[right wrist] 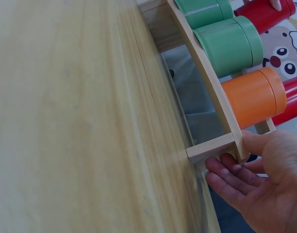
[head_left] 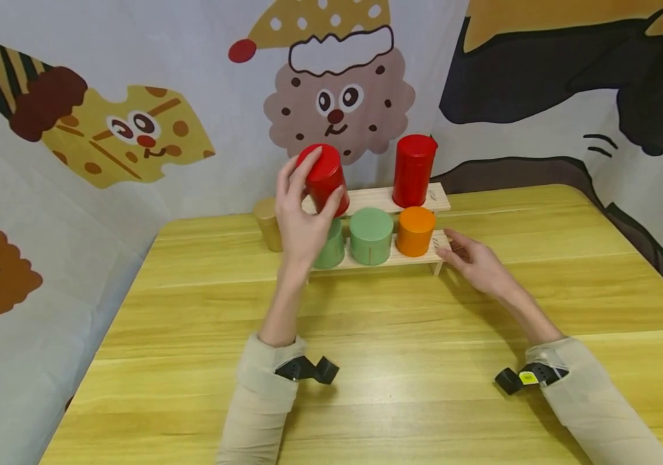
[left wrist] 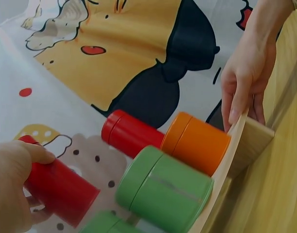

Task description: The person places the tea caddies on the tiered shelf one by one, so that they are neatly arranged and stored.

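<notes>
My left hand (head_left: 301, 226) grips a red canister (head_left: 328, 177) around its sides, thumb opposite the fingers. That canister tilts over the left part of a two-tier wooden rack (head_left: 366, 199); whether its base touches the wood is unclear. Thumb above and fingers below, my right hand (right wrist: 279, 179) holds the right end of the rack's lower board (right wrist: 225, 109). Along this board stand a green canister (head_left: 371, 237), another green canister (head_left: 330, 248) partly behind my left hand, and an orange canister (head_left: 415, 232). A second red canister (head_left: 414, 171) is upright on the rear board's right side.
A tan canister (head_left: 268, 225) stands on the wooden table (head_left: 389, 381) left of the rack, partly covered by my left hand. Behind the table hangs a cloth (head_left: 221, 110) with cartoon prints, close to the rack's rear.
</notes>
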A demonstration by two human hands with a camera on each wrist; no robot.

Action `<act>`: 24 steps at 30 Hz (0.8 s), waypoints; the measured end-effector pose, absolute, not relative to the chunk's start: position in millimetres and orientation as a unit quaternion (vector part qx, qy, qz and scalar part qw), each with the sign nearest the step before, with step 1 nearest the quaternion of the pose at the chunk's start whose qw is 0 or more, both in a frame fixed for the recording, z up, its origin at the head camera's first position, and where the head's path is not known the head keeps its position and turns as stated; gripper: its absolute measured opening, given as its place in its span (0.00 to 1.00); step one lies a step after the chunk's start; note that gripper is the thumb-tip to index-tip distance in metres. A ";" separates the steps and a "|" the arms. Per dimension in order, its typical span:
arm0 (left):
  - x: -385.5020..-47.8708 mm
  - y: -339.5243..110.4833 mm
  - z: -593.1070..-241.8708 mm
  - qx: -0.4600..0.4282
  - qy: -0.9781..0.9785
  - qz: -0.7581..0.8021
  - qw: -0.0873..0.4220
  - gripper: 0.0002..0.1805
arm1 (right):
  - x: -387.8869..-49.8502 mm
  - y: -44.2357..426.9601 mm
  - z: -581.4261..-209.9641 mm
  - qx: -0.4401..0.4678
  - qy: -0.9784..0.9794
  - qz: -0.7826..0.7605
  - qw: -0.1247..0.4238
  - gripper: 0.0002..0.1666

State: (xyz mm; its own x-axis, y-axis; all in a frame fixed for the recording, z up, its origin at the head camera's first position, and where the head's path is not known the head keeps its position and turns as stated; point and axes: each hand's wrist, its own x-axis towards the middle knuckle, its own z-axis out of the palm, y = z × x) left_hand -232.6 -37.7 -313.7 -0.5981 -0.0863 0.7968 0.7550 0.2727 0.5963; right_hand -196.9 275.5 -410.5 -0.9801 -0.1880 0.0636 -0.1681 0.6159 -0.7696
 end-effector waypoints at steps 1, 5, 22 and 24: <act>-232.4 -34.9 -313.7 -0.240 -0.700 -0.556 0.377 0.28 | -197.0 275.5 -410.6 -0.100 0.899 -0.427 0.011 0.41; -233.2 -24.9 -313.5 -0.247 -0.695 -0.565 0.369 0.28 | -196.6 276.1 -410.4 -0.101 0.899 -0.426 0.008 0.41; -249.3 0.0 -323.2 -0.233 -0.705 -0.582 0.332 0.29 | -197.8 275.1 -411.5 -0.102 0.899 -0.425 0.008 0.40; -250.5 2.0 -323.2 -0.231 -0.706 -0.581 0.333 0.29 | -197.8 274.8 -411.2 -0.103 0.899 -0.425 0.007 0.41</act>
